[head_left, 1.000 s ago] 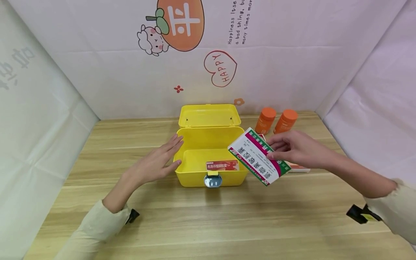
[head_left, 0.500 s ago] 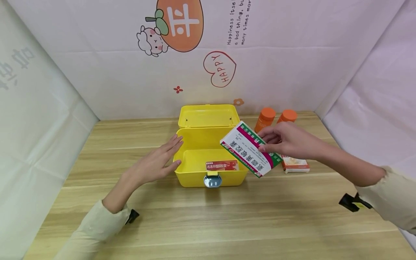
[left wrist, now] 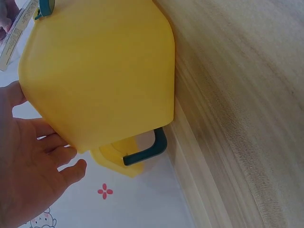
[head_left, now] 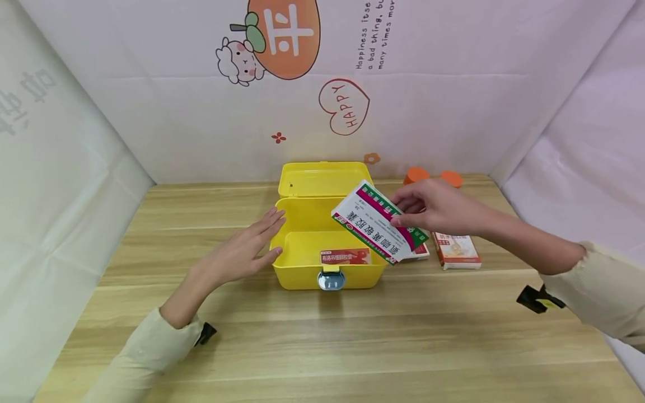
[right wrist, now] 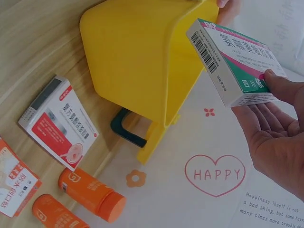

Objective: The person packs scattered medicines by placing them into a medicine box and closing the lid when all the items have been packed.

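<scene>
A yellow plastic box (head_left: 302, 277) stands with its lid (head_left: 322, 179) swung back and a silver latch (head_left: 331, 280) at the front. Inside it lies a small red medicine box (head_left: 345, 257). My right hand (head_left: 433, 207) pinches a white, green and magenta medicine box (head_left: 375, 224) between thumb and fingers, tilted over the yellow box's right rim. In the right wrist view the thumb lies on its printed face. My left hand (head_left: 239, 249) has its fingers extended at the left rim; the left wrist view shows the fingertips (left wrist: 71, 154) right at that edge.
Right of the yellow box lie a white-and-red medicine box (right wrist: 59, 122), partly hidden in the head view, and an orange-and-white box (head_left: 457, 250). Two orange bottles (right wrist: 90, 192) stand behind them. A printed white cloth (head_left: 428, 112) hangs at the table's back edge.
My right hand has carried the green-and-magenta medicine box left and up to the yellow box's right rim. The left hand stays in place.
</scene>
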### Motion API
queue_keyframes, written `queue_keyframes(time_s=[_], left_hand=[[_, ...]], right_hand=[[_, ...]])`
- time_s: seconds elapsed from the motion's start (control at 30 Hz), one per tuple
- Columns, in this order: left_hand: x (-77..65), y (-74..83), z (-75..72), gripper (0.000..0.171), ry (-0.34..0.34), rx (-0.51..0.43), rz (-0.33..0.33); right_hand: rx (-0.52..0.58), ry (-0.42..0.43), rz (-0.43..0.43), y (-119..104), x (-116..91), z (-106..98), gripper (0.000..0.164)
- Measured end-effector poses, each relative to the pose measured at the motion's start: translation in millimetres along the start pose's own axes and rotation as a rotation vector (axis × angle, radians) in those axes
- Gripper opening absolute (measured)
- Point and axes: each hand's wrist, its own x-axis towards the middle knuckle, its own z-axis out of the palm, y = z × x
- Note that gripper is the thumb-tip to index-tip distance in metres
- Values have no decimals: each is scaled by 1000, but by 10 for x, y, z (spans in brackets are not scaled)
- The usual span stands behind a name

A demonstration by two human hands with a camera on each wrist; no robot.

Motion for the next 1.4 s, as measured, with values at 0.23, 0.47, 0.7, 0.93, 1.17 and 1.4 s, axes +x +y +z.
queue_keyframes(time_s=[0.23, 0.47, 0.7, 0.93, 1.17, 1.4], left_hand=[[26, 2, -5, 68, -9, -3, -1], [22, 7, -13, 68, -19, 2, -19], [20, 14, -16, 68, -28, 2, -27], [18, 21, -16, 68, -20, 5, -25], [9, 17, -13, 68, -8, -2, -10], [9, 12, -6, 69, -13, 7, -20]], right_hand=[[-33, -27, -17, -111, 132, -34, 26], [-101, -48, -6, -178, 250, -34, 25], [-130, -73, 1, -154, 338, -28, 25], [-196, -94, -32, -176, 441, -44, 23], [-243, -150, -40, -221, 585, -26, 19], [-272, -217, -75, -258, 724, 13, 17]])
